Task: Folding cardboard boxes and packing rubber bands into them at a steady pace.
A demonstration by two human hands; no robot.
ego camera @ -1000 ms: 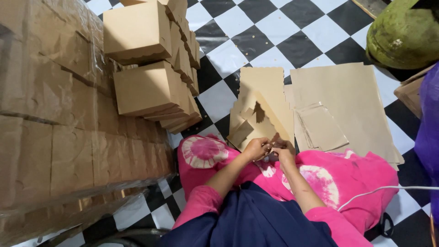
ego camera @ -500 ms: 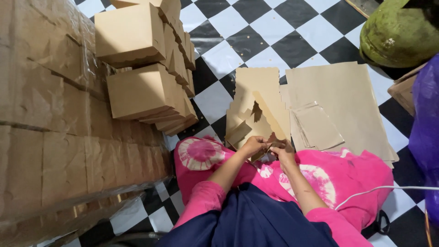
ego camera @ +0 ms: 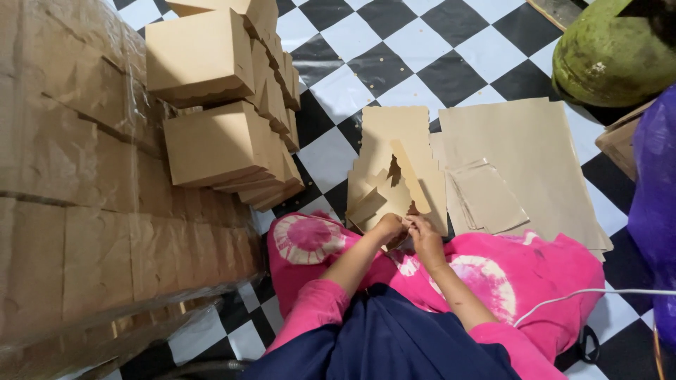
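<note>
- My left hand (ego camera: 389,228) and my right hand (ego camera: 424,236) meet over my lap, fingertips nearly touching each other.
- Both pinch the near edge of a flat cardboard box blank (ego camera: 394,184); my fingers are curled tight on it, left at a folded flap, right at the edge just beside it.
- The blank is partly folded: one panel stands tilted up in the middle and a small flap juts toward my left hand.
- It rests half on my pink patterned skirt (ego camera: 507,271) and half on the checkered floor (ego camera: 422,49) in front of my knees.
- Under and behind it lies another flat blank of the same tan card.
- Just to its right sits a stack of large brown sheets (ego camera: 524,151), with a smaller clear-wrapped packet (ego camera: 489,197) on top.
- To my left, folded cardboard boxes (ego camera: 211,98) are piled in leaning rows against a wall of big wrapped cartons (ego camera: 63,176).
- A green rounded object (ego camera: 609,53) sits at the far right, with a purple bag (ego camera: 655,204) nearer to me.
- A white cable (ego camera: 598,294) runs across my right knee.
</note>
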